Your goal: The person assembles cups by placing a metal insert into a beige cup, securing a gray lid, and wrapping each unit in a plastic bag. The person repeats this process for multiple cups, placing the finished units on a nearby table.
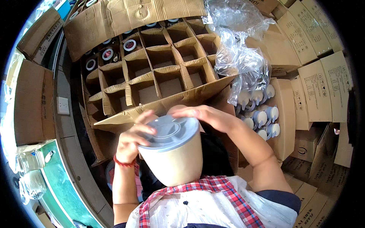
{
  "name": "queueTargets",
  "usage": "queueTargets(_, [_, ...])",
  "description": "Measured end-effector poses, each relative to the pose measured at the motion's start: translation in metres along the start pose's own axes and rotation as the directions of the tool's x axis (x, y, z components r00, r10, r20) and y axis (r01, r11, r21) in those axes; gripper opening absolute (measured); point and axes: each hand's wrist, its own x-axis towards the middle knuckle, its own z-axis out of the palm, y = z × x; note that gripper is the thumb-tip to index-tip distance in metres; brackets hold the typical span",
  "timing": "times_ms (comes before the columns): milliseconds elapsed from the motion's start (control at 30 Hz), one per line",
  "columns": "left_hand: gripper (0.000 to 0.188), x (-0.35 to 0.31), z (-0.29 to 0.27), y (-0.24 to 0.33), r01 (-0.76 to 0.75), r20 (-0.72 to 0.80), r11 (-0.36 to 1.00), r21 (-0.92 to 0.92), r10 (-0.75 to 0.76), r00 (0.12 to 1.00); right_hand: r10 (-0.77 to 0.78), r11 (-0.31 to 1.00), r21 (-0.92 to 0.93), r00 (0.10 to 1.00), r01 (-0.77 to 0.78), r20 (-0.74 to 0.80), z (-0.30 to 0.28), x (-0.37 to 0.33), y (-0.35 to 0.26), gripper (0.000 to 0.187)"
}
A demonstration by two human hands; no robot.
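A cream tub [175,165] with a round blue-grey lid [167,131] is tilted against my front, its lid toward the far side. My left hand [131,138] is on the left of the tub, its slightly blurred fingers curled over the lid's edge. From the right, my right hand [201,114] reaches across the lid's far rim, fingers bent down over it; their tips are partly hidden. Just beyond both hands stands an open cardboard box [148,99] with a grid of dividers. Several dark items with white rings [108,54] fill its far-left cells.
Crumpled clear plastic [243,57] hangs over the divided box's right side. Right of it, an open carton [286,117] holds several white-and-blue lidded containers [260,117]. Stacked cartons [323,87] line the right. A green-topped surface [68,182] with glass jars [32,161] lies left.
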Motion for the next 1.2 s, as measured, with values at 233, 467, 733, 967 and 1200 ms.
queueTargets(233, [0.034, 0.013, 0.015, 0.024, 0.208, -0.141, 0.966, 0.152, -0.187, 0.972, 0.308, 0.921, 0.268, 0.95, -0.284, -0.053, -0.02, 0.026, 0.007, 0.071])
queueTargets(467, [0.022, 0.056, 0.094, 0.078, 0.086, -0.026, 0.441, 0.894, -0.139, 0.99, 0.093, 0.728, 0.575, 0.884, -0.375, 0.459, 0.006, 0.103, 0.027, 0.067])
queueTargets(733, [0.028, -0.01, 0.003, -0.016, -0.053, -0.171, 0.991, -0.119, 0.032, 0.985, 0.028, 0.975, -0.223, 0.996, -0.007, 0.09, 0.001, 0.017, -0.029, 0.06])
queueTargets(967, [0.032, 0.031, 0.034, 0.027, 0.123, -0.144, 0.967, 0.221, -0.092, 0.985, 0.087, 0.918, 0.375, 0.987, -0.132, 0.133, -0.027, 0.029, 0.012, 0.058])
queueTargets(1200, [0.027, 0.02, 0.046, 0.039, 0.02, -0.088, 0.886, 0.462, 0.023, 0.996, 0.017, 0.986, 0.153, 0.96, -0.062, 0.281, -0.003, 0.047, -0.001, 0.051])
